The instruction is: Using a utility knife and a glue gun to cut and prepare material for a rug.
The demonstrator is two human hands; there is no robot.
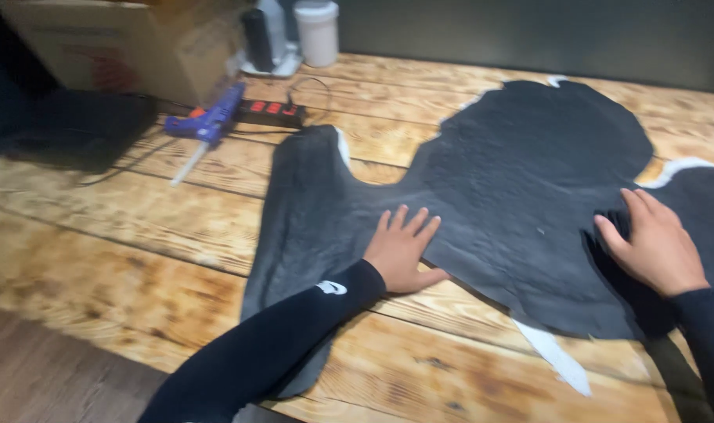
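Black leather hide (pixel 521 180) spread flat across wooden tabletop (pixel 138 227); left hand (pixel 402 252) and right hand (pixel 656 247) pressed on it, fingers spread. Behind: blue glue gun (pixel 209 122), power strip (pixel 269 112), cardboard box (pixel 122 43), white jar (pixel 317 32).

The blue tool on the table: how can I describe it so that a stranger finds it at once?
Start at the wooden table and go to its far left part, beside the cardboard box. There lies a blue glue gun, next to a black power strip. It is the only blue thing, with a pale stick pointing out toward the near edge.
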